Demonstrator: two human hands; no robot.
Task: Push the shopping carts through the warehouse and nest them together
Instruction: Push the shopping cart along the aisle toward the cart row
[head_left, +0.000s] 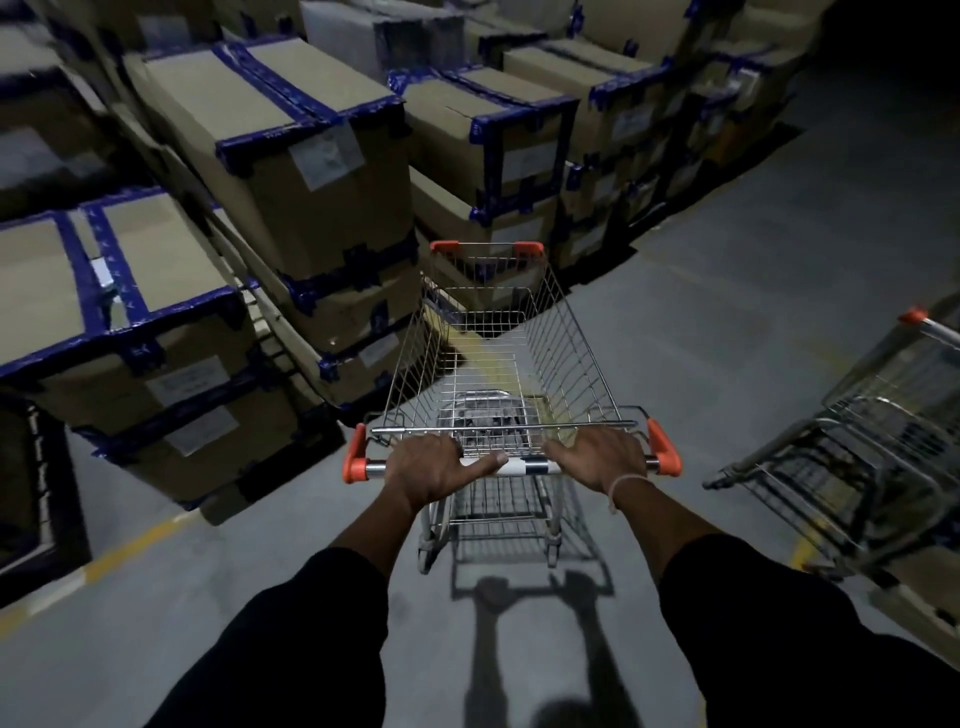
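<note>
Both hands wrap the handle (511, 466) of the cart (498, 364), left hand (434, 465) and right hand (597, 457) spread apart, likely for steering. Stacked boxes (291, 171) crowd the cart's left and nose, so swing right, where a second cart (878, 441) waits.

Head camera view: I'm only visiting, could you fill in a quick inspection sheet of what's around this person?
Surface: grey concrete floor with a painted yellow line.
Job's things: empty wire cart in front; second cart at right, apart, not nested.
Clutter: nothing seen in the basket.
Grips: left hand and right hand both wrap the cart handle.
Cables: nothing seen.
Surroundings: stacked cardboard boxes with blue tape, left and ahead; dim light, dark far right.
</note>
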